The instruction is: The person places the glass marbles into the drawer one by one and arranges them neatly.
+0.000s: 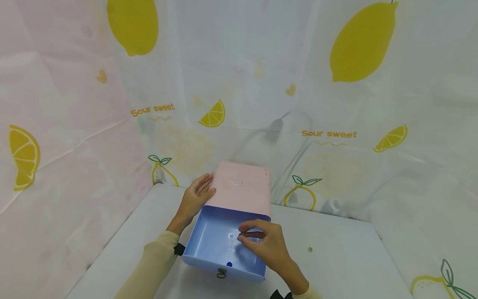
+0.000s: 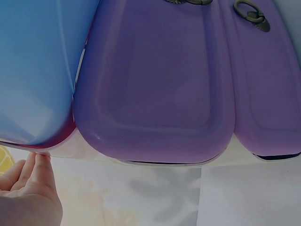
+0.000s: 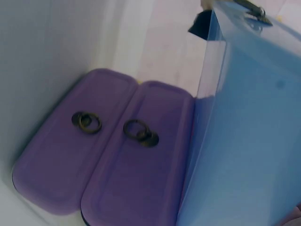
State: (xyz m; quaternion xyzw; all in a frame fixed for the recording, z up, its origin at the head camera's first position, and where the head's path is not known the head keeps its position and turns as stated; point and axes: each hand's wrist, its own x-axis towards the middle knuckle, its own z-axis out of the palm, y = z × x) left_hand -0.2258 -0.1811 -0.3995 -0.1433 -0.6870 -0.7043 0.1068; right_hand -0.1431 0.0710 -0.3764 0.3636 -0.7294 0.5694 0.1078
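A small drawer cabinet has a pink top [image 1: 239, 187], and its light blue upper drawer [image 1: 194, 241] is pulled out toward me. Along the cabinet's left side lies my left hand [image 1: 194, 197], fingers extended against the edge; in the left wrist view those fingers [image 2: 42, 172] touch the pale casing beside the blue drawer. Over the drawer, my right hand [image 1: 267, 243] pinches a small blue ball [image 1: 240, 235] between thumb and fingertips, which partly cover it. Another small blue ball [image 1: 229, 264] lies inside the drawer near its front wall.
Two purple drawers [image 2: 155, 84] with ring pulls sit closed below the blue one. The blue drawer's front carries a metal ring pull [image 1: 221, 273]. A small greenish round thing [image 1: 310, 249] lies on the white table [image 1: 336, 265] to the right. A lemon-print sheet [image 1: 242, 83] hangs behind.
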